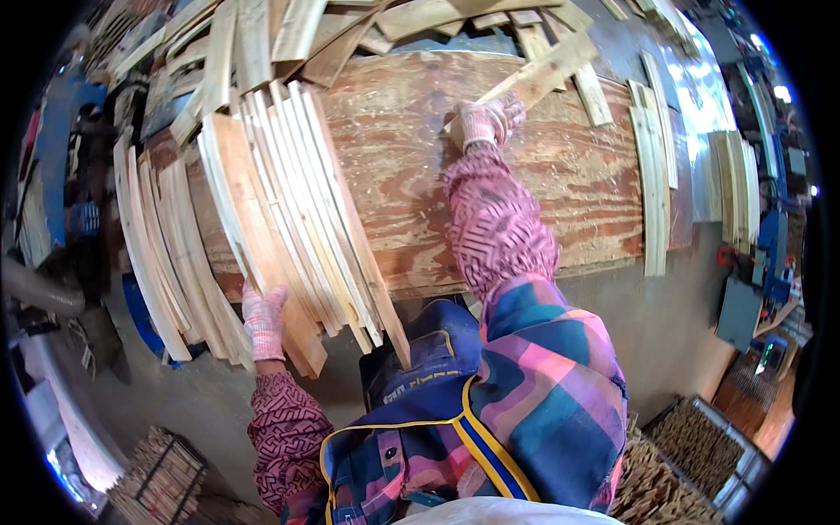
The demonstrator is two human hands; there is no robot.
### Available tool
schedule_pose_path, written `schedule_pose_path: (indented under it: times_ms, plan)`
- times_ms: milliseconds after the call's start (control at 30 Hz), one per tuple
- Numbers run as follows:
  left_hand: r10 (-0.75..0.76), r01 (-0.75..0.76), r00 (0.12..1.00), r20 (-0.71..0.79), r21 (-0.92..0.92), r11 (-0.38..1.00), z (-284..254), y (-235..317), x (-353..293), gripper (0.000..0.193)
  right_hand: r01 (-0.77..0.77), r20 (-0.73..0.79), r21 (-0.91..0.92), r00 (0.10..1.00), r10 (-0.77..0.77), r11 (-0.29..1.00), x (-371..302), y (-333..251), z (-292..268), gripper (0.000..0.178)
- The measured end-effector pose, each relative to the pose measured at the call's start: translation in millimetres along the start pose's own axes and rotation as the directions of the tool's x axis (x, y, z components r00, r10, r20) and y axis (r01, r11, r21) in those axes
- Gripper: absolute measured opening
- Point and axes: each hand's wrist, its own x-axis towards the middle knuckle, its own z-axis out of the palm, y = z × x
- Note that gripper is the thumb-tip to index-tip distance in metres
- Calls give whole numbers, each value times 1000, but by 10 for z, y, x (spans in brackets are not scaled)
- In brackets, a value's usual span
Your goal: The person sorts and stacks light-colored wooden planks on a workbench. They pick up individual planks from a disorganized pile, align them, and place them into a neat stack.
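Note:
My right hand [486, 122], in a pale pink knit glove, is closed round the near end of a wooden board [547, 74]. That board slants away to the far right, over other pieces. At the left, my left hand [264, 319], gloved the same way, grips the left edge of a broad wooden board [297, 328] near its close end. Beside this board lies a row of narrow boards [319, 210], most of them standing on edge and packed close together. Their near ends stick out past the edge of the plywood tabletop [398, 184].
More boards [188, 254] overhang the table at the left. A loose heap of boards [341, 35] covers the far side. A few boards [650, 184] lie at the right end. Bundled wood pieces [162, 477] and a crate of sticks [700, 446] stand on the floor.

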Motion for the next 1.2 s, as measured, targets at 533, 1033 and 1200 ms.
schedule_pose_path:
  times_ms: [533,1033,1200]
  plan:
    - [148,-84,987,-56,609,789,-81,-100,93,60,-91,566,294,819,-97,951,-1908,1613,-1266,46]
    - [-40,148,971,-234,468,871,-1234,-170,80,66,440,813,-322,583,6,839,-2533,1175,30,64]
    - [-125,184,980,-152,479,859,-971,-565,533,81,330,835,-258,548,38,908,-2390,1309,48,57]
